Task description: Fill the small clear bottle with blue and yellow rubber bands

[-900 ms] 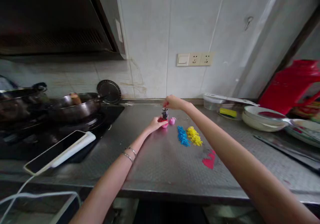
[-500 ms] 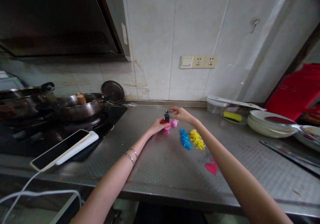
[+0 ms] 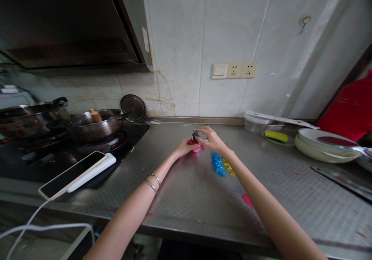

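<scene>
My left hand (image 3: 185, 147) is wrapped round the pink and red base of a small object (image 3: 195, 149) standing on the steel counter. Its top (image 3: 195, 136) is dark, with thin bits sticking up. My right hand (image 3: 211, 139) has its fingers at that dark top; whether they pinch it is too small to tell. A small pink item (image 3: 204, 143) is partly hidden behind the right hand. Nearer me lie a pile of blue pieces (image 3: 217, 164) and a pile of yellow pieces (image 3: 228, 166), the latter partly under my right forearm. A red-pink flat shape (image 3: 247, 200) shows beside that forearm.
Pans (image 3: 93, 124) sit on the stove at left, with a phone (image 3: 72, 174) and cable in front. At right are a clear tub (image 3: 255, 123), a yellow sponge (image 3: 276, 136), stacked bowls (image 3: 322, 151) and a long dark utensil (image 3: 340, 182).
My right hand has moved down and in to the dark top, covering more of the pink item. The right forearm now hides more of the yellow pile and the red-pink shape.
</scene>
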Demonstrator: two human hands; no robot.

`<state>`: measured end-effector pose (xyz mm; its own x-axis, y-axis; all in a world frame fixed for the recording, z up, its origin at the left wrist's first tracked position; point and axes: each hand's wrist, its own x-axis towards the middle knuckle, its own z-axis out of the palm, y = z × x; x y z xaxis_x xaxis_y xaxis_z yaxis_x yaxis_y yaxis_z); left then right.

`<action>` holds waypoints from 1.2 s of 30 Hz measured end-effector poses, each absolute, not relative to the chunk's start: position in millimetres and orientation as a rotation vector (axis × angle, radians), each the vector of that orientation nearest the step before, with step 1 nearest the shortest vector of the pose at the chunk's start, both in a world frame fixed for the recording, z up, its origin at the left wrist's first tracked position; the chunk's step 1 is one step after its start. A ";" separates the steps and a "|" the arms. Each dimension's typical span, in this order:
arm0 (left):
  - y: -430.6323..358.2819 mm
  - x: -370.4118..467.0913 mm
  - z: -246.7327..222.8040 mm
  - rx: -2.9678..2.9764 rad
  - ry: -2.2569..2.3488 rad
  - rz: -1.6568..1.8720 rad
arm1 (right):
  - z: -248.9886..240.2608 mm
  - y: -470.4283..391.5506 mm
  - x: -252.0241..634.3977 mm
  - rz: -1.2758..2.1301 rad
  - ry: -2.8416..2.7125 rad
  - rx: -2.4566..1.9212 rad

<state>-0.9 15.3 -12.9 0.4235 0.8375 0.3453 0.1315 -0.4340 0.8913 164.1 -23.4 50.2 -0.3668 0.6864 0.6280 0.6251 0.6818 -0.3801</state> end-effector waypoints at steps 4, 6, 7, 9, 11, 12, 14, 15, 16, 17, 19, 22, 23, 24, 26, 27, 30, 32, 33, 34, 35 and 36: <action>17.1 -0.8 -13.6 1.891 0.886 1.043 | 56.1 -21.4 164.1 0.068 -2.109 -1.024; 17.4 -0.7 -13.4 1.909 0.919 1.031 | 60.7 -22.0 164.5 0.046 -2.077 -1.036; 17.2 -0.8 -13.2 1.914 0.932 1.026 | 62.6 -22.4 164.7 0.032 -2.062 -1.052; 16.3 -0.9 -12.4 1.924 0.943 1.016 | 65.5 -22.6 164.8 0.009 -2.065 -1.098; 14.7 -1.2 -11.2 1.931 0.939 1.012 | 67.0 -22.4 164.6 -0.007 -2.111 -1.126; 13.8 -1.3 -10.4 1.935 0.934 1.010 | 67.5 -22.4 164.4 -0.011 -2.137 -1.128; 12.3 -1.5 -9.0 1.941 0.935 1.009 | 68.6 -22.3 163.9 -0.009 -2.166 -1.120; 11.9 -1.6 -8.4 1.944 0.936 1.008 | 69.1 -22.4 163.5 -0.003 -2.165 -1.114; 11.6 -1.5 -8.0 1.944 0.937 1.007 | 69.5 -22.4 163.2 0.004 -2.157 -1.108; 11.7 -1.4 -7.9 1.943 0.936 1.008 | 69.8 -22.4 162.8 0.010 -2.151 -1.101; 12.2 -1.0 -8.0 1.937 0.931 1.019 | 69.8 -22.2 162.2 0.013 -2.160 -1.084; 12.4 -0.5 -8.0 1.932 0.941 1.033 | 69.0 -21.5 161.5 0.010 -2.207 -1.072; 12.0 -0.4 -7.5 1.932 0.948 1.035 | 68.9 -21.5 161.5 0.014 -2.212 -1.070; 11.2 -0.4 -6.8 1.930 0.954 1.036 | 68.9 -21.6 161.8 0.021 -2.204 -1.066; 9.1 -0.5 -4.9 1.921 0.944 1.039 | 69.2 -22.2 163.4 0.047 -2.156 -1.043; 8.0 -0.5 -4.1 1.910 0.929 1.040 | 69.0 -22.5 164.9 0.062 -2.117 -1.029; 6.8 -0.5 -3.3 1.862 0.877 1.039 | 65.0 -22.7 172.9 0.115 -1.995 -1.023; 8.1 -0.1 -4.6 1.829 0.866 1.044 | 58.1 -21.9 181.7 0.132 -1.948 -1.056; 9.1 0.2 -5.5 1.816 0.862 1.048 | 53.6 -21.3 187.2 0.134 -1.939 -1.081; 10.1 0.5 -6.3 1.806 0.856 1.049 | 48.7 -20.7 193.4 0.131 -1.940 -1.112; 10.9 0.9 -7.0 1.796 0.849 1.048 | 43.6 -20.3 200.1 0.132 -1.950 -1.151; 11.4 1.2 -7.3 1.790 0.840 1.044 | 38.7 -20.2 207.0 0.139 -1.967 -1.196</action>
<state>1.2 11.4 -7.3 0.4193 0.8538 0.3085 0.1189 -0.3885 0.9137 207.0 -20.2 38.7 -0.2218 0.7837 0.5802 0.6942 0.5447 -0.4704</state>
